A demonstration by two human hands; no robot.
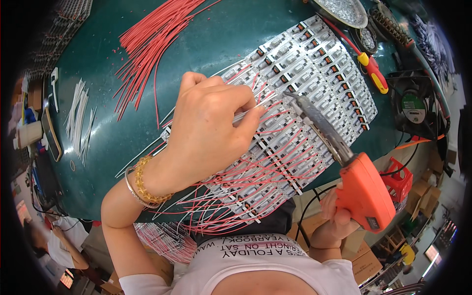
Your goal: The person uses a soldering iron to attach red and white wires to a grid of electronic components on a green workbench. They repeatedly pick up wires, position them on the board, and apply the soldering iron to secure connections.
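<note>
My left hand (214, 118) pinches thin white wires (238, 117) between thumb and forefinger, over a panel of small circuit boards (314, 73). My right hand (337, 211) is wrapped round the handle of an orange soldering gun (366, 191). Its dark metal tip reaches up and left to the boards, just right of my left fingertips. Whether the tip touches a board or hangs just above it I cannot tell. Rows of red and white wires (275, 167) run from the boards on the panel's near side, their loose ends trailing to the left below my left wrist.
On the green table (108, 182) lie a bundle of red wires (152, 39) and a smaller bunch of white wires (77, 115). Along the right stand a metal dish (346, 12), a red-yellow screwdriver (376, 73), a coiled iron holder (391, 22) and a black fan (413, 105).
</note>
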